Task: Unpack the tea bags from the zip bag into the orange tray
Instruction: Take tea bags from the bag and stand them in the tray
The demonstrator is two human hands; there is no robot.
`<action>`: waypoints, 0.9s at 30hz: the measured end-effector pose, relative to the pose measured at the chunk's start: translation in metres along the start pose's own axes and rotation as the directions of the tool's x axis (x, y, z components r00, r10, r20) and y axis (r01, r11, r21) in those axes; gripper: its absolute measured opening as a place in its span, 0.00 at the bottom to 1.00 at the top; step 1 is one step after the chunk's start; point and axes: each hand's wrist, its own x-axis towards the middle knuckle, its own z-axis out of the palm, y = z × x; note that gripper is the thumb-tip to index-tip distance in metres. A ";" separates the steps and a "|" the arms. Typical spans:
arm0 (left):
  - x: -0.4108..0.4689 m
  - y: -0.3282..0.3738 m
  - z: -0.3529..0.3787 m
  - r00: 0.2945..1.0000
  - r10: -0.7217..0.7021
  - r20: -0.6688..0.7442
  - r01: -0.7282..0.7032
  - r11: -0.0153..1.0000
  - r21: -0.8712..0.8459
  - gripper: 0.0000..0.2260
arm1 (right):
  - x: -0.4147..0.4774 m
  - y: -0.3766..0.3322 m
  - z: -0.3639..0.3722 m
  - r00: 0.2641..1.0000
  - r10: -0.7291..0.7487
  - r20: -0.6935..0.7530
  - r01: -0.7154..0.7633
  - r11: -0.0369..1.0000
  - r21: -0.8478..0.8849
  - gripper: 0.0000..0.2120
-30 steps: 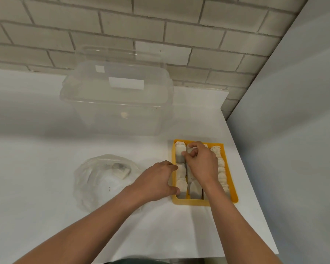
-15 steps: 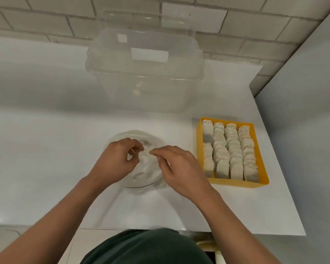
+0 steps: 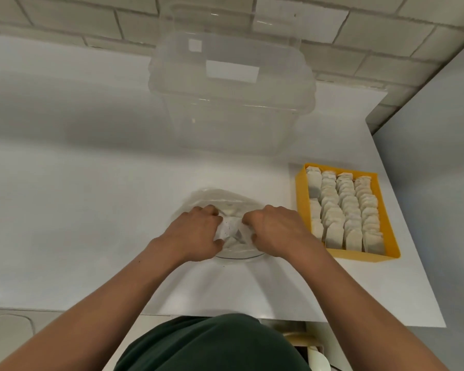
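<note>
Reference item: orange tray, standing on the white table close to the table's right edge.

Tray contents: tea bags, pale, stood on edge and packed in four rows running front to back. The three rows on the right are tightly filled. The leftmost row is looser, with bare tray showing between its bags.

Zip bag: clear plastic, crumpled, lying on the table to the left of the tray, near it but not touching. Dark specks show on the film between the two hands. A pale shape sits under the plastic at the far side of the bag. Whether it is a tea bag cannot be told.

Left hand: on the half of the bag farther from the tray, knuckles up. Its fingers are curled in and grip a fold of the plastic.

Right hand: on the half of the bag nearer the tray, just short of the tray's left wall. Its fingers are likewise curled and grip the plastic. The film between the two hands is drawn into taut creases.

Other items: a large clear plastic container with its lid on, standing on the table behind the tray and to its left, apart from it. A pale brick wall runs beyond the tray at the back of the table. A plain grey wall stands to the right of the tray. The person's dark green garment shows at the near edge of the table, in front of the tray and to its left.
</note>
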 end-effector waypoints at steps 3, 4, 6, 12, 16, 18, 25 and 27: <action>-0.001 0.001 0.000 0.999 0.003 -0.038 -0.004 1.000 -0.024 0.17 | 0.005 0.000 0.001 0.993 -0.119 -0.007 0.119 0.993 0.002 0.21; -0.002 0.002 0.001 0.998 0.011 -0.054 -0.014 0.999 -0.040 0.18 | 0.006 0.000 0.002 0.986 -0.165 -0.013 0.166 0.986 0.011 0.22; -0.004 0.002 0.001 0.997 0.036 -0.074 -0.041 0.996 -0.073 0.19 | 0.009 0.001 0.003 0.972 -0.235 -0.007 0.235 0.972 0.022 0.21; -0.007 0.007 0.009 0.993 0.028 -0.115 -0.040 0.994 -0.100 0.16 | 0.019 0.001 -0.002 0.959 -0.268 0.095 0.275 0.960 -0.062 0.15; -0.005 0.015 0.016 0.982 0.028 -0.185 -0.043 0.996 -0.076 0.15 | 0.021 -0.001 -0.009 0.950 -0.285 0.132 0.300 0.948 -0.111 0.12; -0.005 0.017 0.018 0.974 0.027 -0.223 -0.050 0.994 -0.097 0.13 | 0.023 -0.001 -0.011 0.949 -0.284 0.137 0.300 0.946 -0.122 0.12; -0.005 0.018 0.018 0.957 0.072 -0.282 -0.103 0.990 -0.098 0.07 | 0.027 0.003 -0.017 0.946 -0.227 0.230 0.266 0.951 -0.157 0.12; -0.004 0.019 0.016 0.967 0.100 -0.232 -0.131 0.984 -0.121 0.08 | 0.026 0.004 -0.018 0.942 -0.205 0.266 0.253 0.955 -0.157 0.13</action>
